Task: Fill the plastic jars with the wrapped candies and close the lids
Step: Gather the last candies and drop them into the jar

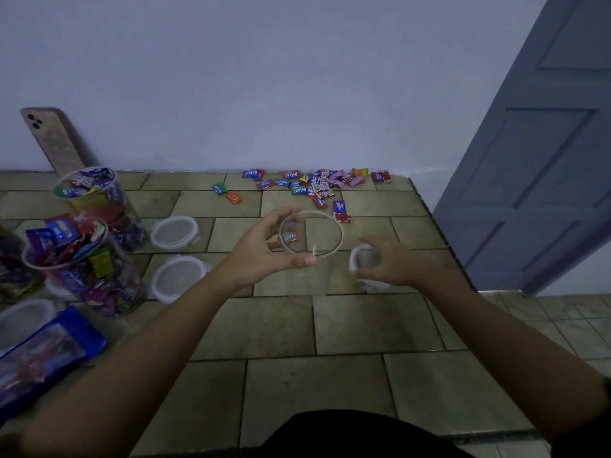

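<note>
1. Tiled counter [347,325] runs along a pale wall [264,77], with a blue-grey door [535,160] at the right edge.
2. A clear jar [330,249] stands upright at the centre of the counter. It is open-topped and looks almost empty, and a red wrapped candy [291,237] shows through the plastic just below the rim.
3. The person's left hand [261,249] grips the jar at its rim, thumb on the near edge and fingers curled round the far left side.
4. The right hand [393,262], just right of the jar, is curled over a white-rimmed lid [358,259] and holds it. Blur hides whether the lid touches the counter.
5. Loose candies [317,186] in red, blue, green, orange and pink wrappers lie scattered by the wall, beyond both hands.
6. Two filled jars [79,259], uncapped and packed with bright wrappers, stand at far left, well apart from the hands.
7. Two spare lids [174,233] lie flat between the filled jars and the left forearm.
8. A phone [54,140] leans against the wall behind the filled jars, and a blue bag [43,352] lies at lower left.
</note>
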